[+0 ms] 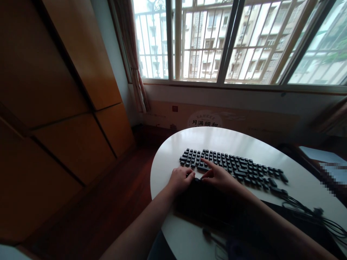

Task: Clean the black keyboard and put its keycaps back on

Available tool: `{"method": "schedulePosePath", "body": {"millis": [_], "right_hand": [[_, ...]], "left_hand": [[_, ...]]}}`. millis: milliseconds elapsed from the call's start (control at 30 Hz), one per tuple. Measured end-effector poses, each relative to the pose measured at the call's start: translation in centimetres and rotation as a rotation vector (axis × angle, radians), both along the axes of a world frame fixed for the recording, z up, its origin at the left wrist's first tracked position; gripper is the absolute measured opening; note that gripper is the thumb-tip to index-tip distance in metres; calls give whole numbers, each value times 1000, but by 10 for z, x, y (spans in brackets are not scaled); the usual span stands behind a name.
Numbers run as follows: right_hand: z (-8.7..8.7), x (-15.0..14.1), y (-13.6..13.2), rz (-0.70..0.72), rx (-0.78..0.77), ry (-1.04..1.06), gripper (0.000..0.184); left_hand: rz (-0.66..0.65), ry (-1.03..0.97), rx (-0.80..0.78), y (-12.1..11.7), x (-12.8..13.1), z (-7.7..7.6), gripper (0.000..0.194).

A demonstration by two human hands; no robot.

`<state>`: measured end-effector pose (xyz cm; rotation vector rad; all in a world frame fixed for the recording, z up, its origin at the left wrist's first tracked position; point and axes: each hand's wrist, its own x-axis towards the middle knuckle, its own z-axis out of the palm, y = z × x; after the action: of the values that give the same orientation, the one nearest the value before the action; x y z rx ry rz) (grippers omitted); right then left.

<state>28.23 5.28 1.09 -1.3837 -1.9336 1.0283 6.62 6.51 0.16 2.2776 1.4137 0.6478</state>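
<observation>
Loose black keycaps (241, 167) lie in rows on the white round table (173, 146). In front of them is a dark keyboard base (200, 206), its surface too dark to make out in detail. My left hand (182, 178) is closed, its fingers curled at the base's far left corner. Just right of it, my right hand (217, 174) is over the base's far edge. Its index finger stretches towards the keycap rows, with the thumb apart below. Between the two hands, a few black keycaps (197, 180) show at the edge of the base.
A coiled black cable (311, 209) rests at the table's right. Near the front edge lies a small dark tool (214, 238), blurred. Wooden cabinets (67, 144) stand on the left, and a barred window (206, 43) is beyond the table.
</observation>
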Motion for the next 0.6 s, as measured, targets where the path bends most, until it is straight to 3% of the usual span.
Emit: {"method": "schedulePosePath", "body": {"millis": [167,333,600], "right_hand": [[9,-7,-8,-20,67,-124,89],[20,-23,-25,-36,238,-423,86],[20,-36,-35,-25,378,-679,82]], "left_hand": [[-1,4,-1,0,0,0,27],[9,2,0,0,0,0,28],[-5,-21,2,0,1,-3,24]]}}
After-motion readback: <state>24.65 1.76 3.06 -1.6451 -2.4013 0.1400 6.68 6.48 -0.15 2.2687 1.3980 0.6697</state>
